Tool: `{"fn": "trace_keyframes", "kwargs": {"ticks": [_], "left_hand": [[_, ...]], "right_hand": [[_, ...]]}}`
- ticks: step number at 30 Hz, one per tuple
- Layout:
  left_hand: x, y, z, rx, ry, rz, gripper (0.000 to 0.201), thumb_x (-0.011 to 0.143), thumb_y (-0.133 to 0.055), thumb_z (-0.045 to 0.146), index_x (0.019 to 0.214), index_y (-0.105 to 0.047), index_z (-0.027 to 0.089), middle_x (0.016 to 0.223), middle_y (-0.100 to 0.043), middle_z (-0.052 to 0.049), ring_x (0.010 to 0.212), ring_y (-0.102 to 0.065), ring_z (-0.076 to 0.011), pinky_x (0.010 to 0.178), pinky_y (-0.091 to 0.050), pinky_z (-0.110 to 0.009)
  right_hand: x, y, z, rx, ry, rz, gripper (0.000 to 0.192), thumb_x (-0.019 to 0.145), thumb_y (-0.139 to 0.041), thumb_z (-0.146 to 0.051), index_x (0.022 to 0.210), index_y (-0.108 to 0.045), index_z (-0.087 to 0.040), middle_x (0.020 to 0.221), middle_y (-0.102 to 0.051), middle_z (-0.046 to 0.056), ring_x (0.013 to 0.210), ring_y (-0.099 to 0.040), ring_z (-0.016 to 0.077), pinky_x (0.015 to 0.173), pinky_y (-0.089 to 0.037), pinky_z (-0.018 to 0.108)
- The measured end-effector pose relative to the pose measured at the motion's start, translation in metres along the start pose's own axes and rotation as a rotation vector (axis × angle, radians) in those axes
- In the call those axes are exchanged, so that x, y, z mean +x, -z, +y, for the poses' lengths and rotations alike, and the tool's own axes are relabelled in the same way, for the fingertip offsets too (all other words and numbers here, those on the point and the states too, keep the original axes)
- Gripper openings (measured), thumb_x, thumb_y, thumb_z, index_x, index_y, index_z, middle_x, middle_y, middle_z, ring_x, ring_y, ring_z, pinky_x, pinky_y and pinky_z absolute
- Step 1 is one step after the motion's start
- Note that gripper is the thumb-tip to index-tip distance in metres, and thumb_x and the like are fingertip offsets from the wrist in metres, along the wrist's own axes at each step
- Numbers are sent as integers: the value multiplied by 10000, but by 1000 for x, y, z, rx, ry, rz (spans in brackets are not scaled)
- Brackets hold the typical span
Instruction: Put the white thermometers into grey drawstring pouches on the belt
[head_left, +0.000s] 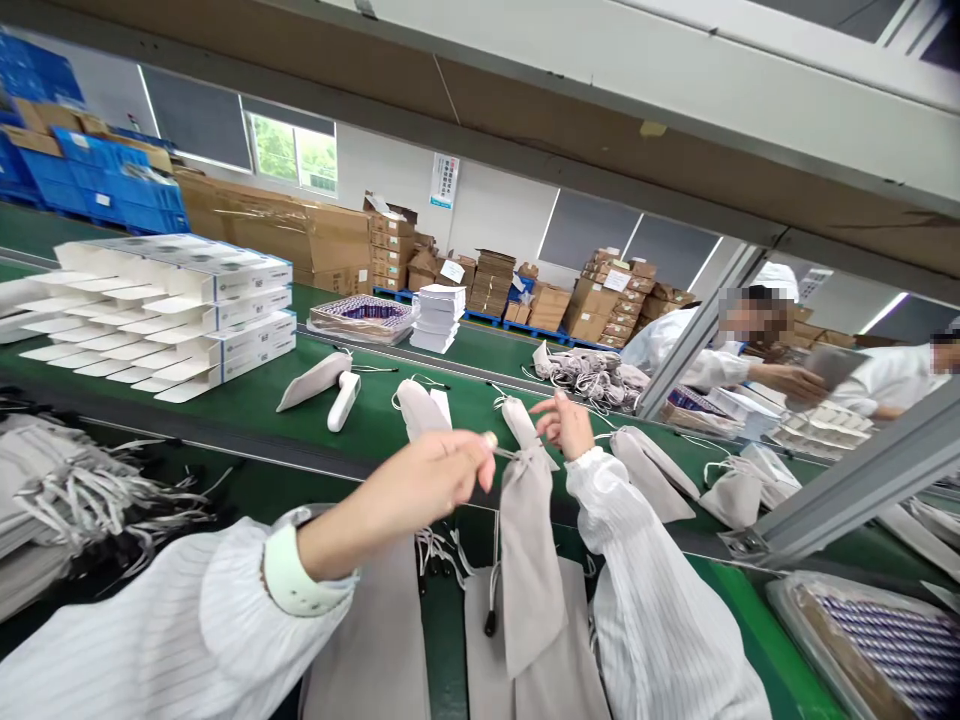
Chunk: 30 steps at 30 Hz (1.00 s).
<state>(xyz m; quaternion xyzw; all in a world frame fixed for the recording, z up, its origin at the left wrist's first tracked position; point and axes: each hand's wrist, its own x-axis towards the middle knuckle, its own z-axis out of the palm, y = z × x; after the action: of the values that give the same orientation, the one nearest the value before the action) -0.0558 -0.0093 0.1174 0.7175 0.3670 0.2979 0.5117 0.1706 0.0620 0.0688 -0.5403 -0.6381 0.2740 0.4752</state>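
A grey drawstring pouch (529, 560) hangs upright in front of me, gathered at its neck. My left hand (446, 470) is closed in a pinch on the pouch's thin white cord, drawn out to the left of the neck. Just right of and above the neck is my right hand (568, 425), its fingers bent and apart, with nothing visible in them. A black cord end (490, 622) dangles beside the pouch. Beneath it lie flat grey pouches (487, 650). Behind the neck, another grey pouch (517, 420) rests on the green belt (375, 400).
Left are stacked white boxes (251, 310) with open flaps and a pile of corded pouches (67, 500). A white handheld device (344, 402) lies on the belt. A metal post (847, 500) and a tray of striped packets (877, 640) stand right. Co-workers sit beyond.
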Motion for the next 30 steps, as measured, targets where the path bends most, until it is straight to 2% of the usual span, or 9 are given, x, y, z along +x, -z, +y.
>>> {"fn": "trace_keyframes", "kwargs": {"ticks": [3,5,7,11,13,15,18,23,30], "left_hand": [[-2,0,3,-100,-187,201,308,866,-294,386,766,-497,177,489,-341,70,420,-290,-66,418,-247,-177],[-2,-2,1,-47,-272,243,266,872,-308,359,830,-503,184,577,-408,51,502,-378,-76,479,-310,-182],[-2,-9,-3,81,-319,258,244,868,-338,344,837,-523,188,668,-471,28,614,-450,-96,576,-360,-203],[2,-40,-26,340,-310,125,243,857,-371,311,796,-570,185,832,-544,-11,781,-505,-136,736,-376,-246],[6,-58,-46,405,-239,-15,254,858,-366,301,839,-585,175,888,-557,-36,835,-515,-158,773,-379,-263],[10,-71,-66,465,-173,-115,270,849,-383,314,963,-570,157,953,-557,-71,943,-490,-204,828,-365,-299],[11,-80,-86,481,-112,-232,272,809,-457,341,971,-574,156,956,-549,-73,983,-467,-224,846,-364,-306],[6,-81,-89,471,-55,-243,194,717,-570,268,894,-577,188,902,-521,-32,913,-491,-196,798,-391,-280],[7,-76,-88,560,-19,-73,182,691,-494,140,849,-565,195,879,-526,-28,893,-467,-193,779,-368,-288]], "right_hand": [[-21,-37,-16,308,-7,-683,557,553,-596,-530,990,-546,-188,746,-617,25,481,-483,88,431,-372,206],[-30,-58,-31,374,94,-803,494,487,-692,-382,925,-546,-206,815,-599,12,670,-556,131,597,-446,248],[-28,-56,-39,296,124,-587,393,512,-674,-324,857,-540,-193,814,-588,19,772,-564,166,706,-447,289],[-1,10,-16,-406,-155,359,514,600,-579,-343,1061,-434,-166,891,-580,90,858,-552,235,742,-420,363],[7,45,9,-802,-369,509,533,665,-512,-379,1114,-389,-121,895,-583,155,887,-538,293,726,-399,414],[7,64,34,-1008,-508,444,499,679,-508,-355,1097,-409,-100,904,-581,190,941,-505,333,726,-374,436],[4,55,54,-1045,-512,344,514,672,-537,-301,1136,-409,-119,1072,-508,226,1040,-427,365,766,-319,493],[29,-14,50,-835,-204,78,392,775,-440,-275,1162,-439,-210,1060,-536,120,1007,-481,246,829,-341,387],[62,-79,71,-523,-246,-99,601,618,-633,-317,1181,-447,-221,931,-615,56,931,-548,226,809,-403,332]]}}
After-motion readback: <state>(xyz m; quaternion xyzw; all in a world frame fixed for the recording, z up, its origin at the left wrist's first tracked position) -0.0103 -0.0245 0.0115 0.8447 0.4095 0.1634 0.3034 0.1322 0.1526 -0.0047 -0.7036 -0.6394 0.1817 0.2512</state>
